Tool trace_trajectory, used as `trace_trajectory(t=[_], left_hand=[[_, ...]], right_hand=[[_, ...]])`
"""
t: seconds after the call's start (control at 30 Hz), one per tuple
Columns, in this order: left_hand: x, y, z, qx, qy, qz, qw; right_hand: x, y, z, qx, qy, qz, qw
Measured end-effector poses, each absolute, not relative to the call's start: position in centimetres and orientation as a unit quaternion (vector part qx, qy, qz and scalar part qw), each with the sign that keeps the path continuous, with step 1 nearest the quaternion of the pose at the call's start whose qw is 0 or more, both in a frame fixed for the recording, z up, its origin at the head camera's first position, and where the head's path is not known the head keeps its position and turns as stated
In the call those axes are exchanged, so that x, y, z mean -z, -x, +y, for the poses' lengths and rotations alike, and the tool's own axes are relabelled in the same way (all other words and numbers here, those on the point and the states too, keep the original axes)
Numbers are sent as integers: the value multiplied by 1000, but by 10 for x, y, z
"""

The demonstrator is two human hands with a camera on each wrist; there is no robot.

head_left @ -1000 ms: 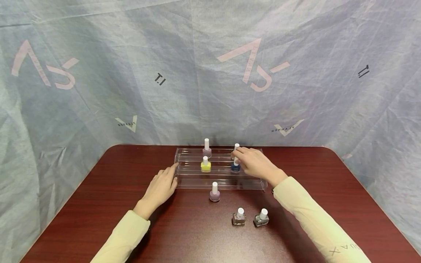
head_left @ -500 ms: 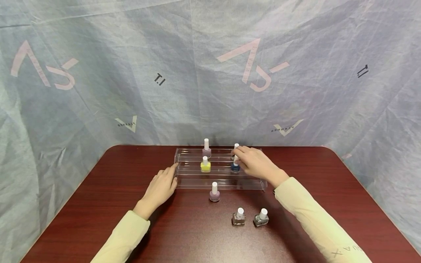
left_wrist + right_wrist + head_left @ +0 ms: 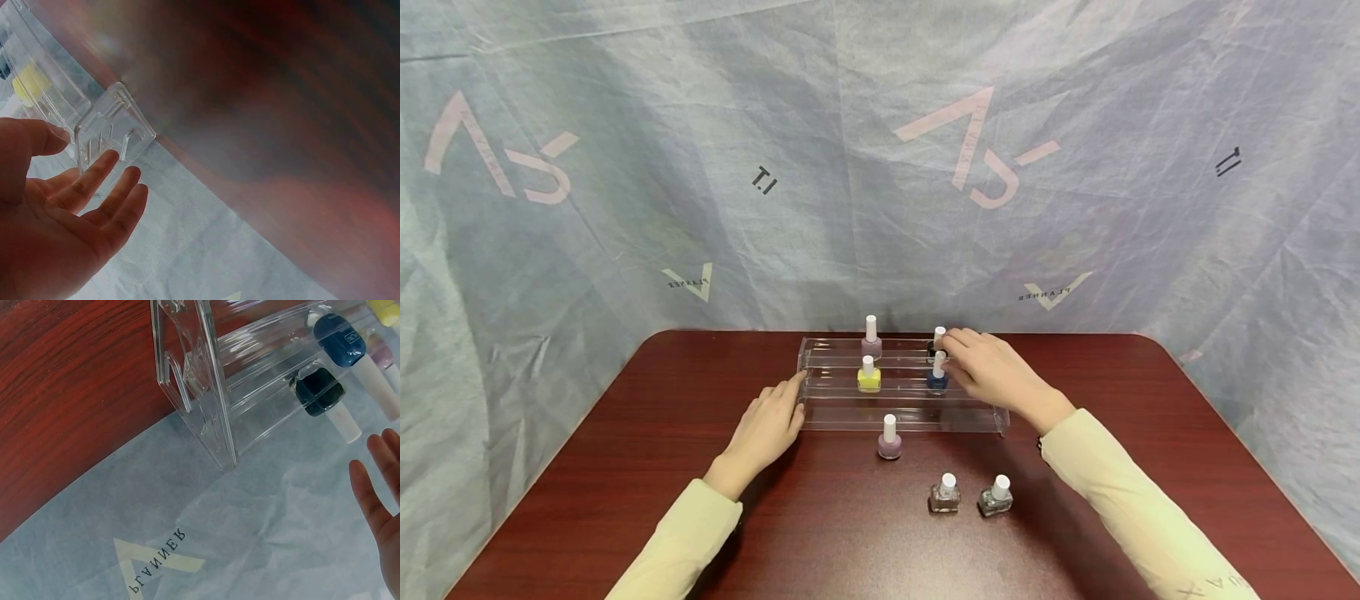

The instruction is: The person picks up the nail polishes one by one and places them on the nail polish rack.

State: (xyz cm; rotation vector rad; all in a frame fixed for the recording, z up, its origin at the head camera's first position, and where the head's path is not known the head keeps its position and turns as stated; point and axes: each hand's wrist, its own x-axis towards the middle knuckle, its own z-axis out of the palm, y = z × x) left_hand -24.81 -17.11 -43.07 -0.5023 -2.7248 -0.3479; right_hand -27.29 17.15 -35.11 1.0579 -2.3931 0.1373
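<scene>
A clear stepped rack (image 3: 842,416) stands at the back of the table. My left hand (image 3: 766,423) touches its left end with fingers fairly straight; in the left wrist view the thumb (image 3: 50,139) is by the panel's edge. My right hand (image 3: 996,375) is beside the white cap of a blue nail polish bottle (image 3: 937,382) on the middle step. In the right wrist view, its fingers (image 3: 369,494) are spread, apart from the caps. Behind the blue bottle sits a dark nail polish bottle (image 3: 319,391). A yellow bottle (image 3: 868,381) and a mauve bottle (image 3: 871,346) share the rack.
In front of the rack, another mauve nail polish bottle (image 3: 890,447) stands on the reddish-brown table (image 3: 820,533). A brown bottle (image 3: 945,498) and a dark grey glittery bottle (image 3: 996,501) are nearer the front. Grey cloth (image 3: 865,208) hangs behind the table.
My right hand has let go of the blue bottle's cap and drawn back slightly to the right, leaving the bottle on the step. The left hand has stayed put.
</scene>
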Motion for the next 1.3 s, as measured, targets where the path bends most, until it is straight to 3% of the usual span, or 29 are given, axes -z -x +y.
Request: trace_trajectory(t=[0.57,1.3], left_hand=[[428,248,-171,124,179,-961,168],[429,248,-172,129,181,-960,171]], right_hand=[[348,255,176,-46,-401,-875,267],[378,233,162,-24,-451,-853,261]])
